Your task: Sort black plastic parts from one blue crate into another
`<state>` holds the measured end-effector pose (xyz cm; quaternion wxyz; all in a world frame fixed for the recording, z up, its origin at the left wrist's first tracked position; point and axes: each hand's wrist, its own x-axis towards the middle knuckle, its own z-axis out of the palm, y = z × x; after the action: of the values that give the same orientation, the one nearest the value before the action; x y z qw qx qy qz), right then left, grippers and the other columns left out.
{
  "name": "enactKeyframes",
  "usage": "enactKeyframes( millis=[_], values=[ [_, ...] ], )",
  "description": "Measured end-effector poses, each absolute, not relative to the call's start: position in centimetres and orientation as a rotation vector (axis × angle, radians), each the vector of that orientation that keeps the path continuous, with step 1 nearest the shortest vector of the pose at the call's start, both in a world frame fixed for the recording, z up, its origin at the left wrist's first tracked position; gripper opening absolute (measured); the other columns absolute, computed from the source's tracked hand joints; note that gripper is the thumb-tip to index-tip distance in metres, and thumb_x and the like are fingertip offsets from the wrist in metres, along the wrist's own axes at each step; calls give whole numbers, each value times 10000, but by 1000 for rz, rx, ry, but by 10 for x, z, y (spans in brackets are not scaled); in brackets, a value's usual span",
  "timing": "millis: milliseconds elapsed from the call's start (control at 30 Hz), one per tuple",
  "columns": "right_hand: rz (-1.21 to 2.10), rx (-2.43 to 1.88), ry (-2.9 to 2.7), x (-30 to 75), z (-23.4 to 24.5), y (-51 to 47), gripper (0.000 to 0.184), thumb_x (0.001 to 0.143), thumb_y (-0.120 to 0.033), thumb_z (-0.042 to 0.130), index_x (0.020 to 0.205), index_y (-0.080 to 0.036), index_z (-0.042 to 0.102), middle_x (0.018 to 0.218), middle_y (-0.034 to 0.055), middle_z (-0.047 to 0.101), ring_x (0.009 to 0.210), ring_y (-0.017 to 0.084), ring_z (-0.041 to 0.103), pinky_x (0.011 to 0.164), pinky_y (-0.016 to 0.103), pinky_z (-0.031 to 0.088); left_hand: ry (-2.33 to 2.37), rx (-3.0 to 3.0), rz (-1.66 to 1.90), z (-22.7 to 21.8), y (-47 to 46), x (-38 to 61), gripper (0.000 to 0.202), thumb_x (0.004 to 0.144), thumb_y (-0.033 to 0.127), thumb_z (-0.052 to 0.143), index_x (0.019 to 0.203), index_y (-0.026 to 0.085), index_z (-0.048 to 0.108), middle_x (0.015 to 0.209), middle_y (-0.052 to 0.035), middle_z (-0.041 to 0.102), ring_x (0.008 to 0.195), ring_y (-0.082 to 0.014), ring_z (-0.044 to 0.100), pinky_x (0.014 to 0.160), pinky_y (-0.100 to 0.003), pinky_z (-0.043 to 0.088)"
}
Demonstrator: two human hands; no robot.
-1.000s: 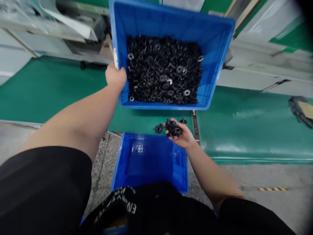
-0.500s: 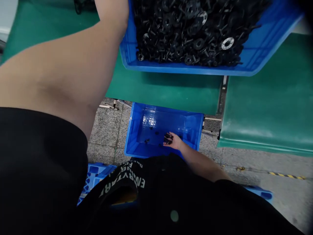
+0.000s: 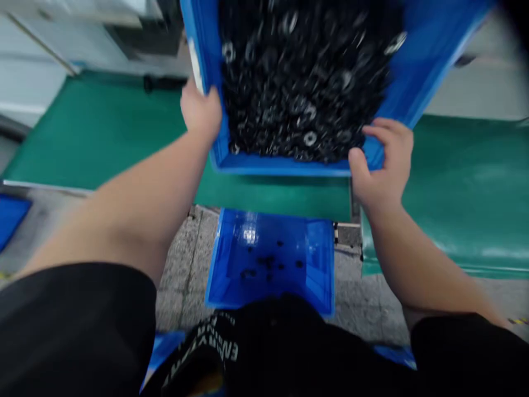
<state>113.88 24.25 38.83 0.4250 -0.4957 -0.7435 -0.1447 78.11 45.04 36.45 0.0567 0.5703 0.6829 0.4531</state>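
A large blue bin [image 3: 285, 166] full of small black parts [image 3: 297, 99], some ring-shaped, stands at the top of the view over a green table. My left hand [image 3: 201, 110] is closed on the bin's left side, its fingers partly hidden behind the wall. My right hand [image 3: 384, 162] hooks over the near rim by the right corner, thumb and fingers bent around it, with fingertips close to the parts. Below, on the floor, a second blue bin [image 3: 318, 231] holds a few scattered black pieces [image 3: 268, 260].
Green tabletops [image 3: 119, 127] extend left of the bin, and another green surface [image 3: 463, 187] lies to the right, beyond a narrow gap. Grey stone flooring [image 3: 179, 275] shows below. A blue object [image 3: 12, 218] is at the left edge.
My right hand has risen from the lower bin, where it held black pieces, to the upper bin's rim. More pieces now lie in the lower bin. The view has shifted.
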Motion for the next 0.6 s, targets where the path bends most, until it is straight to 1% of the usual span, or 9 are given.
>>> enactKeyframes(
  millis=[67,100,167,200,233,267,333,433,600],
  values=[
    [-460,-1584,-1585,1177,400,287,725,878,-474,656,1480,-111,476,1550,186,288,1471,278,276,1216,441,235,1954,1725,1527,363,443,779,344,885,309,542,1130,153,728,979,-38,690,968,-265,667,852,-347,496],
    [-412,-1739,-1420,1199,394,307,933,841,-552,660,1563,-52,345,1588,217,197,1510,305,183,1236,444,179,1979,1703,1509,362,441,778,347,875,318,543,1125,163,726,970,-54,690,955,-293,666,849,-388,509],
    [-193,-1911,-1184,1237,370,340,1183,744,-608,692,1589,56,198,1591,238,199,1518,313,168,1253,395,158,2050,1694,1437,361,439,776,362,872,375,546,1126,184,718,959,-80,688,962,-358,661,843,-469,521],
    [-11,-1975,-1122,1251,357,352,1262,723,-676,694,1621,8,130,1586,229,241,1490,338,248,1225,422,242,2070,1690,1406,361,439,776,372,872,391,543,1146,201,708,974,-83,688,968,-377,657,849,-503,518],
    [195,-2028,-1100,1261,345,360,1237,730,-728,678,1646,-120,113,1473,193,452,1326,372,479,1097,481,405,2080,1687,1388,362,439,775,370,880,412,537,1149,223,706,973,-78,688,968,-389,654,840,-514,518],
    [184,-2033,-1060,1266,335,365,1047,751,-715,664,1592,-232,269,1375,114,560,1208,342,574,1012,462,465,2082,1676,1379,364,439,774,373,885,417,534,1164,232,699,972,-76,688,970,-390,652,839,-513,516],
    [109,-2079,-1020,1266,322,365,665,853,-641,590,1378,-253,463,1188,58,654,1046,288,636,867,387,486,2087,1655,1351,368,438,773,365,888,436,537,1163,254,693,969,-64,689,948,-377,653,818,-486,511],
    [-31,-2153,-985,1257,318,358,399,918,-575,519,1094,-217,502,990,29,659,831,222,590,681,321,379,2074,1643,1356,363,432,771,364,884,456,553,1180,285,678,1004,-34,693,946,-338,653,788,-426,491],
    [-18,-2098,-975,1248,319,351,389,921,-571,523,997,-194,467,885,11,610,718,171,473,618,288,291,2117,1507,1307,309,395,776,399,902,497,534,1250,321,617,1016,-5,688,919,-283,651,738,-359,448]
  ],
)
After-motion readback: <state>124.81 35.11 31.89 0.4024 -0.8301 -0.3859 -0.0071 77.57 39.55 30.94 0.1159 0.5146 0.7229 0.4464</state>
